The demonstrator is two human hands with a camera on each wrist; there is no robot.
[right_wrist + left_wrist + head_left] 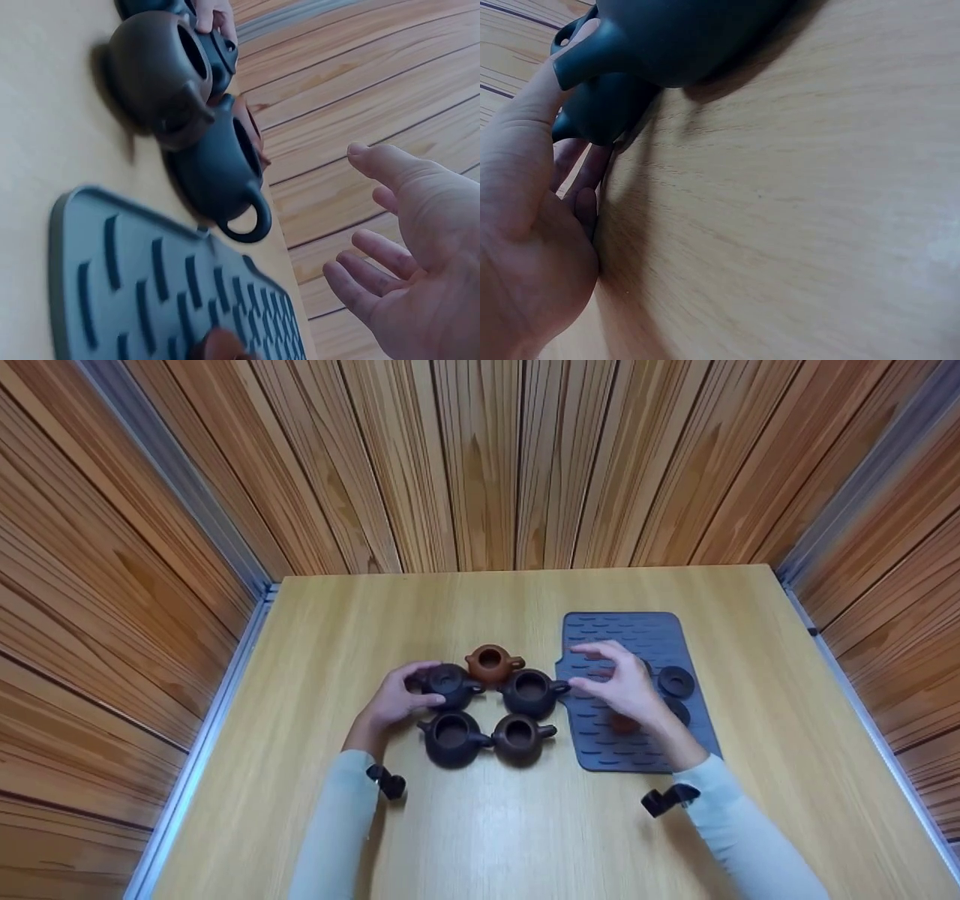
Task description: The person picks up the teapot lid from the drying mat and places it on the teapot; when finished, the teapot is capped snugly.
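Head view: gripping teapot (448, 682) in left hand (391, 700), between thumb and fingers; holding right hand (631, 687) above mat (619, 628), empty, fingers parted.

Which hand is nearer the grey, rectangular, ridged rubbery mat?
Right. The right hand is over the mat; the left hand is beyond its left edge, holding a dark round clay teapot.

The head view is bright, with a white shine on the desk (517, 832) and soft shadows by the sleeves (337, 817). In the left wrist view, a pale glare sits at the right edge, and the held teapot (606, 109) looks very dark. The right wrist view is hazy, and the brown teapot (150, 71) seems a bit blurry.
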